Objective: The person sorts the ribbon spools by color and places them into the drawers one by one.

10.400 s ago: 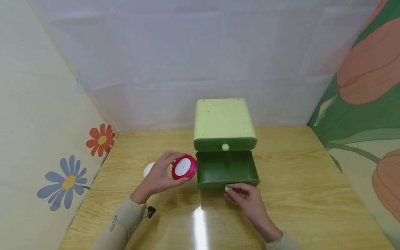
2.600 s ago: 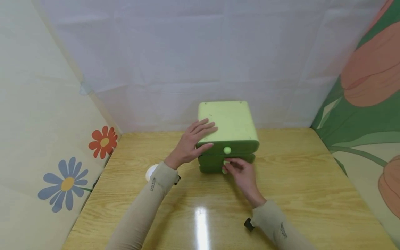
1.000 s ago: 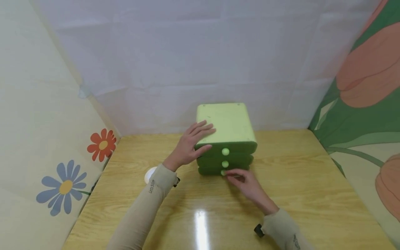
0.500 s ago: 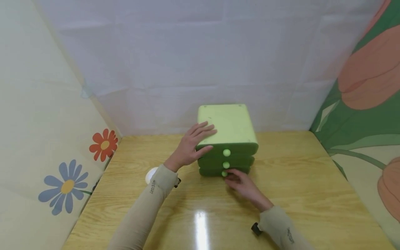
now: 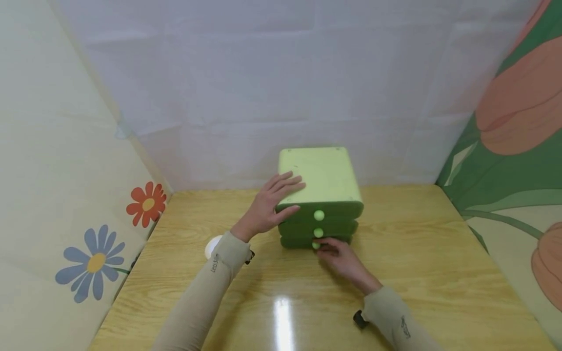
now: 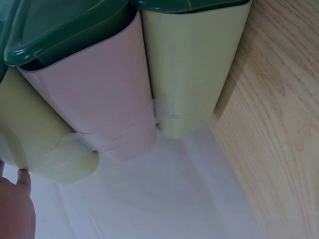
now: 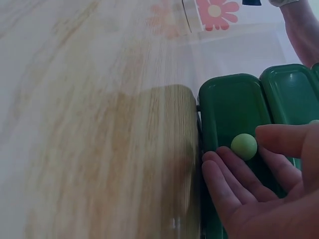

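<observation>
A small cabinet (image 5: 318,175) with a pale green top and three dark green drawers stands on the table. My left hand (image 5: 268,204) rests on its top left edge, fingers spread and straight; in the left wrist view a bit of that hand (image 6: 17,209) touches the yellow side. My right hand (image 5: 344,263) is at the lowest drawer, thumb and fingers about its round light green knob (image 7: 244,146). All three drawers look closed. The middle knob (image 5: 318,233) and the top knob (image 5: 319,215) are untouched. The drawers' insides are hidden.
A white round object (image 5: 212,247) lies on the wooden table (image 5: 417,258), partly behind the left sleeve. Behind the cabinet hangs a white sheet (image 5: 246,97). Flower-printed panels stand at both sides.
Earlier, a drawer stood open and my left hand held a pink ribbon spool, now out of sight. The drawer was closed, and my right hand moved down from the middle knob to the lowest.
</observation>
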### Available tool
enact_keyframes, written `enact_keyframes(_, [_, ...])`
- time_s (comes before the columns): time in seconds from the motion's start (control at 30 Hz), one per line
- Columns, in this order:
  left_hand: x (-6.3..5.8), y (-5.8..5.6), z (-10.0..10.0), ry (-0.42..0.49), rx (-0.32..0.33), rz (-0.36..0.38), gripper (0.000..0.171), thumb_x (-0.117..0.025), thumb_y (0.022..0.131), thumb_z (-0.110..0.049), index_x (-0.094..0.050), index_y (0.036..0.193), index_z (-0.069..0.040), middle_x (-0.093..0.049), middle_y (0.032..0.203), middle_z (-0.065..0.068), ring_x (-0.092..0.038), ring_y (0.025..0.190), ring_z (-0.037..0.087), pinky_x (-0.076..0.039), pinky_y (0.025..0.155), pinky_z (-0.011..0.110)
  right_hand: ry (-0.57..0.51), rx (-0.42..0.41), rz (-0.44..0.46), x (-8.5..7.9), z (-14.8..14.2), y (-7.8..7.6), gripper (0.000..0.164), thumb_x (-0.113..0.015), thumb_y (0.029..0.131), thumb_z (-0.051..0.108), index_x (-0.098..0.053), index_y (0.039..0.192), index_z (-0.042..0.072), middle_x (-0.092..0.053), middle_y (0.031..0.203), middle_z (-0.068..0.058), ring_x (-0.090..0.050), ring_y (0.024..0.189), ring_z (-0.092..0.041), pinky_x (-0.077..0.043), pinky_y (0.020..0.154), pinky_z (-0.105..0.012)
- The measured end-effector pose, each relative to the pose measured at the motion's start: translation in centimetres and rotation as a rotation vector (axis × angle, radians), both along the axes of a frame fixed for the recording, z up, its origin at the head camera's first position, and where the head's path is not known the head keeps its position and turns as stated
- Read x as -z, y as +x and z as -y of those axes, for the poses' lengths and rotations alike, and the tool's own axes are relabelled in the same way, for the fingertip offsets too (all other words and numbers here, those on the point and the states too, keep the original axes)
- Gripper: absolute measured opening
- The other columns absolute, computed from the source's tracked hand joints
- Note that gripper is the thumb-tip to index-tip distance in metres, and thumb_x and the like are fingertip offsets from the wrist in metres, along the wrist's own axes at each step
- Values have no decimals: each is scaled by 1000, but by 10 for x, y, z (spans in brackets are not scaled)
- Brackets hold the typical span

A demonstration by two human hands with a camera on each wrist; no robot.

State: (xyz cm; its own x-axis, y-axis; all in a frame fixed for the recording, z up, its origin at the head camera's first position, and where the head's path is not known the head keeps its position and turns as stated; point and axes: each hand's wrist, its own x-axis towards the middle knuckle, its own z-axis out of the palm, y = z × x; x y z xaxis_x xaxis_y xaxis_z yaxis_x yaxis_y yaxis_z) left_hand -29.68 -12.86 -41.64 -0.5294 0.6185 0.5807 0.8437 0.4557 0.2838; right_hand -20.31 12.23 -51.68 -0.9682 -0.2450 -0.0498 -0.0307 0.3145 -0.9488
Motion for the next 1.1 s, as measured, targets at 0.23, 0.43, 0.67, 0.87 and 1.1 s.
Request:
enact_keyframes(0.23, [-1, 1, 1, -1, -4, -1, 68, -37, 106, -65, -52, 153, -19, -49, 160, 4, -30, 156, 26, -15, 132, 49, 24, -5, -47, 0, 1, -3, 30, -67, 98, 4, -70, 128, 1, -71, 125, -20, -70, 115, -34, -59, 100, -44])
enact_keyframes(0.43, [-1, 1, 1, 3, 0, -3, 68, -37, 106, -64, -52, 153, -18, -49, 160, 5, -30, 156, 28, -15, 132, 49, 23, -7, -55, -1, 0, -6, 27, -73, 95, 6, -74, 121, 0, -73, 120, -20, -73, 108, -31, -62, 92, -34])
enact_keyframes(0.67, [0, 2, 0, -2, -2, 16, 69, -36, 105, -66, -51, 154, -19, -47, 161, 4, -29, 157, 26, -14, 132, 47, 84, 57, -156, 0, 1, -9, 15, -79, 91, 9, -81, 105, 3, -78, 109, -15, -75, 103, -29, -61, 87, -27])
enact_keyframes(0.87, [1, 2, -1, 5, 2, 12, 68, -37, 106, -65, -51, 154, -19, -47, 161, 4, -28, 157, 25, -14, 132, 47, 65, 96, -167, 2, 4, -9, 12, -81, 89, 6, -82, 100, 3, -79, 105, -13, -75, 104, -29, -60, 88, -24])
enact_keyframes(1.1, [0, 2, -1, -2, -6, 20, 69, -36, 105, -66, -50, 154, -19, -47, 161, 4, -28, 157, 25, -14, 132, 46, 73, 106, -169, 3, 4, -8, 12, -82, 87, 7, -83, 99, 5, -80, 104, -12, -75, 103, -28, -61, 87, -24])
